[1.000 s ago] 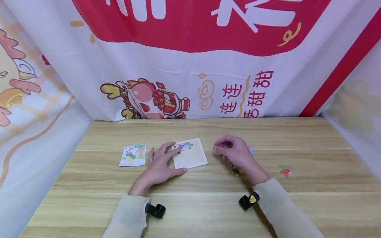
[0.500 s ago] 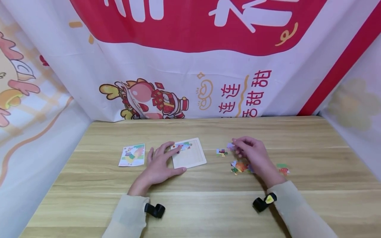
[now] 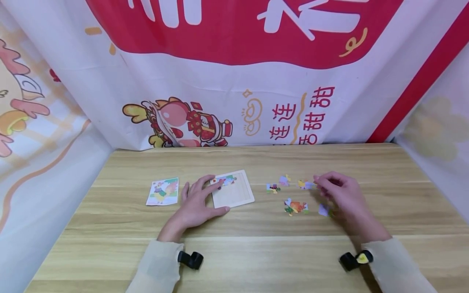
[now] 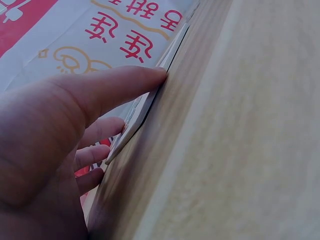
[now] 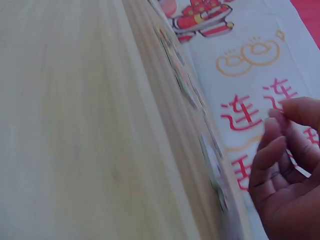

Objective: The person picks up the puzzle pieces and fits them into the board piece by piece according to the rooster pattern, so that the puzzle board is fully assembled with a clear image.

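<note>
Whether the right hand (image 3: 342,195) pinches anything, I cannot tell; its fingers are curled, tips just beside the yellow piece (image 3: 304,184) at nine o'clock. Since half a second ago it has shifted toward three o'clock, baring that piece and the lilac piece (image 3: 323,210) at eight o'clock, and covering the red-green piece. The left hand (image 3: 199,202) stays spread on the board (image 3: 234,197), gripping nothing, fingers partly hiding the pieces inlaid there. Pieces blur in the right wrist view.

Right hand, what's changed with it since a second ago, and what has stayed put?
The right hand has moved rightward, uncovering several puzzle pieces; I can't tell whether it took or released any. The left hand, board and picture card stayed put.
</note>
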The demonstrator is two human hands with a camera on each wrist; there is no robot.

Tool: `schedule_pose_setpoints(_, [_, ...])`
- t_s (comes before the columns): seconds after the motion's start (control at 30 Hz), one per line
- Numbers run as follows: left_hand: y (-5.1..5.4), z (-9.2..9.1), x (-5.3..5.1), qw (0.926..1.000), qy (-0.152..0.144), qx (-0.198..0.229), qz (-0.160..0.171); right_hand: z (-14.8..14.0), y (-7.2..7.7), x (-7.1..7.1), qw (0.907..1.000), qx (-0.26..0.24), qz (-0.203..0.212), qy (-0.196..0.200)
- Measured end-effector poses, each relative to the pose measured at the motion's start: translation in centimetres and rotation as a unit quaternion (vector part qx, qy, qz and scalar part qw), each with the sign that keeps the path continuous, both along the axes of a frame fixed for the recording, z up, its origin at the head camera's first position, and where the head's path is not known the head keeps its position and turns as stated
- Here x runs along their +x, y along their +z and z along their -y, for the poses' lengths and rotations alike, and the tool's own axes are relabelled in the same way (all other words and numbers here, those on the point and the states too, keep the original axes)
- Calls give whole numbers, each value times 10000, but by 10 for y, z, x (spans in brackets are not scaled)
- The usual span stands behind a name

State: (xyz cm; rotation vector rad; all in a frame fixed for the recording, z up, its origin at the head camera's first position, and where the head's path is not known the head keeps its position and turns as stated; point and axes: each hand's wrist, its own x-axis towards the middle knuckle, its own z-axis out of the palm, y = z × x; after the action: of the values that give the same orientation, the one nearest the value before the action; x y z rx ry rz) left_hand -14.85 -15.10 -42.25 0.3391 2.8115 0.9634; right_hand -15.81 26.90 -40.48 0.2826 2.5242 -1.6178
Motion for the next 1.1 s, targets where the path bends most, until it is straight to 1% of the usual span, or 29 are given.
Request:
schedule_pose_setpoints(0.07, [0, 0, 0, 10000, 4, 10, -14, -13, 0, 5, 9995, 288, -10, 154])
schedule_pose_setpoints(0.1, [0, 0, 0, 10000, -2, 25, -31, -20, 0, 7, 9992, 334, -3, 226])
schedule_pose_setpoints(0.17, [1, 1, 1, 9999, -8, 63, -85, -33, -1, 11, 9992, 249, 28, 308])
schedule_pose_setpoints(0.27, [-2, 1, 1, 9998, 7, 129, -152, -51, -3, 16, 9994, 146, 143, 285])
schedule_pose_setpoints(0.33, [-3, 2, 0, 9997, 13, 150, -200, -61, -4, 18, 9992, 171, 236, 266])
schedule_pose_setpoints(0.43, [-3, 2, 0, 9998, 31, 148, -156, -73, -7, 21, 9981, 433, 339, 293])
schedule_pose_setpoints(0.53, [-2, 1, 0, 9999, 26, 105, -80, -82, -8, 24, 9973, 546, 319, 366])
schedule_pose_setpoints(0.67, [0, 0, 0, 10000, 13, 9, -4, -91, -6, 27, 9951, 800, 281, 503])
schedule_pose_setpoints(0.73, [0, -1, 0, 10000, 21, -10, 9, -94, -5, 29, 9926, 988, 270, 650])
schedule_pose_setpoints(0.93, [1, -1, 0, 10000, 45, 10, 9, -96, -1, 28, 9781, 1740, 271, 1113])
schedule_pose_setpoints(1.1, [1, 0, 0, 10000, 22, -15, 23, -95, 0, 28, 9740, 1872, 208, 1256])
